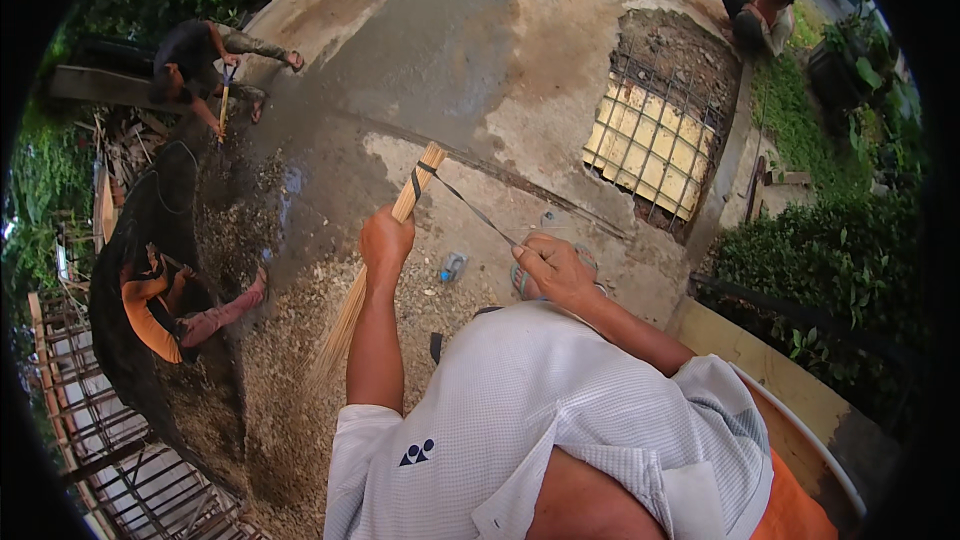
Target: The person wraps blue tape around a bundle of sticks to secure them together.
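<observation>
My left hand (386,243) is wrapped round the upper part of a stick broom (347,325), a bundle of thin straw-coloured sticks. The broom slants, its thick bound end up and its loose tips down to the left over the gravel. A dark flat strap (468,205) winds round the bundle near its top, above my left fist. From there it runs taut down to the right, to my right hand (558,270). The thumb and fingers of that hand are pinched on the strap's free end.
Gravel (290,395) spreads below the broom, with a small blue-and-grey object (453,266) on it. Wet concrete (440,40) lies ahead. Far right, a steel mesh (655,145) covers a pit. Three other people work around: two at left, one far right.
</observation>
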`<act>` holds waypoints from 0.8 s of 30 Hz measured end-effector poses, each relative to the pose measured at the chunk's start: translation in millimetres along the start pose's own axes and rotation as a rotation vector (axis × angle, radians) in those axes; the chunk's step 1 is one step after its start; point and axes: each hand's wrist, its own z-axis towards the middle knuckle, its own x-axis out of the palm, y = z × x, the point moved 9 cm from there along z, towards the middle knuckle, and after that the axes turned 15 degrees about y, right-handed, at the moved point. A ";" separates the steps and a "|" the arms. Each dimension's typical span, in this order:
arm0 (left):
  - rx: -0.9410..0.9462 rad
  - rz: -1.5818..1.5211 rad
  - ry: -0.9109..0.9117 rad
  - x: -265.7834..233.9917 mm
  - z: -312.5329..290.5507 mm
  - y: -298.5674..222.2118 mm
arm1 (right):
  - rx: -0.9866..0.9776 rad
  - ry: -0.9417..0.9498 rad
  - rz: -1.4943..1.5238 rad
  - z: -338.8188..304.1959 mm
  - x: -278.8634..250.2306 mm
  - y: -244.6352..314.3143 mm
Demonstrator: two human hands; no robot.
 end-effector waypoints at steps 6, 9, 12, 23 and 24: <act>0.106 0.203 0.035 11.0 -7.4 -20.4 | -0.174 0.057 -0.325 -9.7 -7.7 80.8; 0.198 0.265 0.103 23.5 -17.3 -44.5 | -0.341 0.071 -0.328 3.4 -17.0 112.4; 0.288 0.312 0.178 37.6 -28.4 -64.0 | -0.483 0.079 -0.166 35.0 -33.3 131.9; 0.502 0.354 0.301 32.7 -83.4 -88.0 | 0.001 0.095 0.084 150.1 -64.6 21.5; 0.515 0.352 0.301 31.1 -86.6 -88.1 | -0.014 0.082 0.044 156.3 -62.4 2.9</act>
